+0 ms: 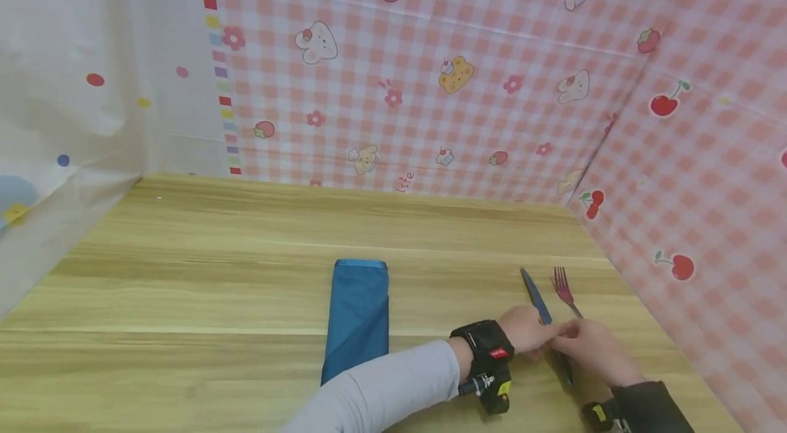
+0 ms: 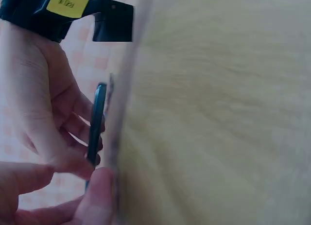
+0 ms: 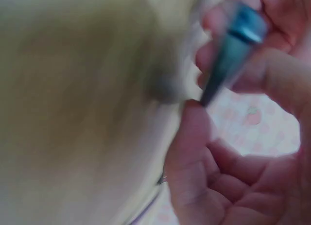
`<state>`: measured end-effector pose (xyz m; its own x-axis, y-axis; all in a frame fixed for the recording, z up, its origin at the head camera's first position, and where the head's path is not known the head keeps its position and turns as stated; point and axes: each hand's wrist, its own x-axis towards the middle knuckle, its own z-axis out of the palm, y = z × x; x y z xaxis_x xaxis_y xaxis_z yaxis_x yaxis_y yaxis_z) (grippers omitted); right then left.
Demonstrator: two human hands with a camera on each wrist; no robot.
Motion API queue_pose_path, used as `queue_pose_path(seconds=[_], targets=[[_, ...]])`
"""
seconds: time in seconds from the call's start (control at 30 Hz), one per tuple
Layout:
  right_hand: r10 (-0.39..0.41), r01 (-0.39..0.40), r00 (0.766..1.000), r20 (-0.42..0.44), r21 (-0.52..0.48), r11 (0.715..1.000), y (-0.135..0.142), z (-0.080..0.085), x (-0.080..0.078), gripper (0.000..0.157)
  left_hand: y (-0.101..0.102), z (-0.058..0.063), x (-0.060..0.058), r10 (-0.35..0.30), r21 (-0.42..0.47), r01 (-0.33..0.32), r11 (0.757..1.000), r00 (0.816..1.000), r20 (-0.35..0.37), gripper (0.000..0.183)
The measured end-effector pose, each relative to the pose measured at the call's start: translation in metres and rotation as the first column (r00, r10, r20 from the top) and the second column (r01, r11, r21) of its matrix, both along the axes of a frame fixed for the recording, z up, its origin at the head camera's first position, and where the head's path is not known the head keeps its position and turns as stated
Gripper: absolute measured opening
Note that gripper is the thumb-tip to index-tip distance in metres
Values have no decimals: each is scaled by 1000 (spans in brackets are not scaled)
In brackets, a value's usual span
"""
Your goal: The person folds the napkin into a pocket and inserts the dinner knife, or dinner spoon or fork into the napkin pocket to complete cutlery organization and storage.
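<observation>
Both hands meet at the middle of a dark table knife, held at a slant with its blade pointing away. My left hand grips the knife with fingers bent around it. Against it, my right hand has thumb and fingers closed on the same knife. In the left wrist view the knife passes between fingers of the two hands. The handle end of the knife faces the camera in the right wrist view, blurred. A fork lies just beyond my right hand, which hides its lower handle.
A folded blue cloth lies on the wood-grain table, left of the hands, partly behind my left sleeve. A pink checked sheet hangs at the back. Another patterned sheet borders the right edge, near the fork.
</observation>
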<state>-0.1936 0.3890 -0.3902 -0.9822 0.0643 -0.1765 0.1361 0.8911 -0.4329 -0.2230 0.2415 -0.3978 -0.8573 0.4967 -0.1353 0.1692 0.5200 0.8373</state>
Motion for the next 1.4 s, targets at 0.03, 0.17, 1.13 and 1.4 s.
queue_pose_path(seconds=[0.03,0.17,1.13,1.4], targets=[[-13,13,1000,-7,-40,999,-5,2,0,37,-3,2,-2,7,26,-7,1000,1000,-3,46],[-40,24,992,-123,-134,991,-30,23,0,48,-22,23,-15,44,151,-39,988,999,-28,38],[374,-415,901,-220,-689,595,-252,35,-34,30,-293,62,-17,149,297,-103,949,979,-139,20],[360,-387,913,-195,-695,606,-255,27,-33,28,-296,51,-19,139,284,-105,953,985,-101,27]])
